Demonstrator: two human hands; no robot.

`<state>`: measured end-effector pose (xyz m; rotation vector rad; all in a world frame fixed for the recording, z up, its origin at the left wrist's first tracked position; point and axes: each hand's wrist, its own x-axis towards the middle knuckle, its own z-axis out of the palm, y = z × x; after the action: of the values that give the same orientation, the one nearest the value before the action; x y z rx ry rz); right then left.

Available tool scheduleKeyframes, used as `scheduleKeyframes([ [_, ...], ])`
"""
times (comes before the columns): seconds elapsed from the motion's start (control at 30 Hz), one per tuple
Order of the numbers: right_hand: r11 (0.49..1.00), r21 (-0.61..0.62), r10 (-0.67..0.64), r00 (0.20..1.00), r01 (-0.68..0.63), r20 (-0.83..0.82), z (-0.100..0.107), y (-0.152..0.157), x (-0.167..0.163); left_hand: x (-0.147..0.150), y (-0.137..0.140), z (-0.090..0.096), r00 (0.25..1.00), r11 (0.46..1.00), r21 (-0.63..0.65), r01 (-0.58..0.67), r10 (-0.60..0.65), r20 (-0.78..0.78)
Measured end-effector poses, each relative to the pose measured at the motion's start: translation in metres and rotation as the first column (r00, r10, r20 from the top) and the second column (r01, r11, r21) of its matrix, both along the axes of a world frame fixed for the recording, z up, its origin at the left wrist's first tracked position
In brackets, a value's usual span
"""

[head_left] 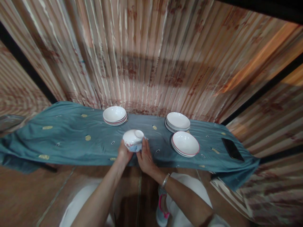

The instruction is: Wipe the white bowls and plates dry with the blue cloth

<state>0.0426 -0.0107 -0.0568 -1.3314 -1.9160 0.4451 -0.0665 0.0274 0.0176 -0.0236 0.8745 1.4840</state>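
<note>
Above the front part of the table, a white bowl (131,136) with small red flower marks is tipped on its side, its round foot turned up and to the right. My left hand (124,152) is closed around the bowl's left side. On the other side, my right hand (145,156) presses a light blue cloth (135,148) to the bowl, fingers close together. The cloth shows below the bowl between both hands. The inside of the bowl is hidden from me.
A teal cloth (71,132) with yellow pineapple prints covers the narrow table. Stacked white bowls (115,114) stand at the back left. To the right are another bowl stack (178,121) and a red-rimmed stack (186,143). A black phone (232,149) lies far right; a curtain (146,63) hangs behind.
</note>
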Motion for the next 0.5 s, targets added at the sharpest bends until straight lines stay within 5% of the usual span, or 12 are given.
scheduleKeyframes([
  [0.33, 0.935, 0.207, 0.237, 0.941, -0.289, 0.242, 0.024, -0.016, -0.007, -0.007, -0.004, 0.009, 0.991, 0.986, -0.094, 0.136, -0.136, 0.016],
  [0.5, 0.912, 0.277, 0.209, 0.923, -0.303, 0.322, 0.030, -0.009, -0.005, -0.001, -0.009, 0.022, 0.983, 0.979, -0.087, 0.186, -0.185, 0.018],
])
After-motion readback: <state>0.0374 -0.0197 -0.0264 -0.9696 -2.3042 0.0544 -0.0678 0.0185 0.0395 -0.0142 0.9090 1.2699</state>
